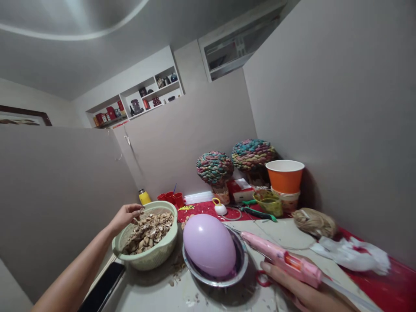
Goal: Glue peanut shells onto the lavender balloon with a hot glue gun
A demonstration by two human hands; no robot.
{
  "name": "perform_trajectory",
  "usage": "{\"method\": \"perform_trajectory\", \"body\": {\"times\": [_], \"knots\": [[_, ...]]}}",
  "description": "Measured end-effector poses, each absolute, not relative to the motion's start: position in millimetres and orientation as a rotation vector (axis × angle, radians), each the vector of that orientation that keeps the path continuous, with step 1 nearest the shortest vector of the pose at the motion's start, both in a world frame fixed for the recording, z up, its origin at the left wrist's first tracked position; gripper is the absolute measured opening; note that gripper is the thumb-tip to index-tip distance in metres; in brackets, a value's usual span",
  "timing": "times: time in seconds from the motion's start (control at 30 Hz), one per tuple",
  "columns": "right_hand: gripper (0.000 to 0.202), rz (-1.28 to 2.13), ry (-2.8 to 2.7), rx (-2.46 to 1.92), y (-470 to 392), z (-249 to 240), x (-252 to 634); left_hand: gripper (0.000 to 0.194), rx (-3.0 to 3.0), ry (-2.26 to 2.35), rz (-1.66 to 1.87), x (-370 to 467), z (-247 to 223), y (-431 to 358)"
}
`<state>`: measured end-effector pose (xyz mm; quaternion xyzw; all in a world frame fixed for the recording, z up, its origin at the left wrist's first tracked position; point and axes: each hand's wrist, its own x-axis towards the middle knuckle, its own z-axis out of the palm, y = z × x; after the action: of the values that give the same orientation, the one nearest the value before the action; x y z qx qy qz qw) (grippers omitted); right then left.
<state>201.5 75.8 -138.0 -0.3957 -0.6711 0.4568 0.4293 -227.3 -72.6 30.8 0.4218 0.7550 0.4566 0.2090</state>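
My left hand (128,216) is over the rim of a pale green plastic basket (159,253) of pistachio shells (151,234). Its fingers are pinched on what looks like a small brown nut shell, partly hidden by the fingertips. A pink balloon (208,245) rests in a round metal bowl (224,284) in the middle of the table. To the right of the bowl, my right hand (292,281) is wrapped round a pink hot glue gun (276,253). The gun's nozzle points left, close to the balloon, and a glue stick (344,292) sticks out of its back.
Behind the bowl stand two colourful shell-covered balls (214,167) on stands. Pliers (260,213), an orange paper bucket (286,177) and a twine bundle (315,222) lie to the right. A phone (102,288) lies by the basket, red cups (170,198) at the back.
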Motion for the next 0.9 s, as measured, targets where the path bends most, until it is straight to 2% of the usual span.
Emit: {"method": "perform_trajectory", "body": {"times": [0.1,0.23,0.47,0.67,0.9], "knots": [[0.039,1.247,-1.684,-1.018,67.2,-121.9,205.3,0.021,1.187,1.91,1.413,-191.2,32.3,-71.8],[0.038,1.36,-1.666,-0.811,51.1,-94.1,212.0,0.038,1.184,1.62,1.489,-110.8,14.4,-61.5],[0.05,1.476,-1.63,-0.333,32.5,-68.4,216.1,0.03,1.148,1.313,1.347,17.5,-29.2,-45.3],[0.025,1.42,-1.593,-0.312,32.6,-65.7,212.4,0.031,1.086,1.205,1.348,50.1,-37.9,-31.6],[0.027,1.399,-1.693,-0.375,36.1,-74.4,210.7,0.035,0.967,1.129,1.376,54.5,-53.5,-32.8]]}}
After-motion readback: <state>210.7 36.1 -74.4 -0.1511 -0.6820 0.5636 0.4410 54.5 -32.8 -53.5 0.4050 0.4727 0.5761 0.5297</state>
